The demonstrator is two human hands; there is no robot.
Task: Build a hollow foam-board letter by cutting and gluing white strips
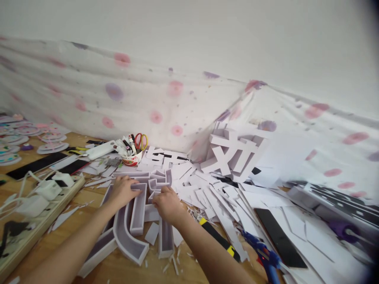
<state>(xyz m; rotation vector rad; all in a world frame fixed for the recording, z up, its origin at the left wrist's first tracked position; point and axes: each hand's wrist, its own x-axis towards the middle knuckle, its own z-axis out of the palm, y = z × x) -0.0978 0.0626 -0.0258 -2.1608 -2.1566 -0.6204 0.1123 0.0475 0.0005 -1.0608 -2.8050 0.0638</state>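
A hollow white foam-board character (130, 236) lies open side up on the wooden table, its strokes formed by thin upright walls. My left hand (123, 192) is on its upper left part, thumb and fingers bent over the walls of a stroke. At its right part, my right hand (168, 204) has its fingers closed in a pinch by a short wall; any small piece between the fingertips is hidden. Small white scraps (152, 233) lie around the lower strokes. Near my right forearm are a yellow-and-black utility knife (219, 238) and a blue glue gun (263, 252).
To the left lies a power strip (63, 213) with plugged-in chargers. A cup (132, 158) holds pens and scissors. White offcuts (207, 197) spread to the right, around a dark phone (280, 238). Another white character (232, 152) leans against the plastic-covered wall.
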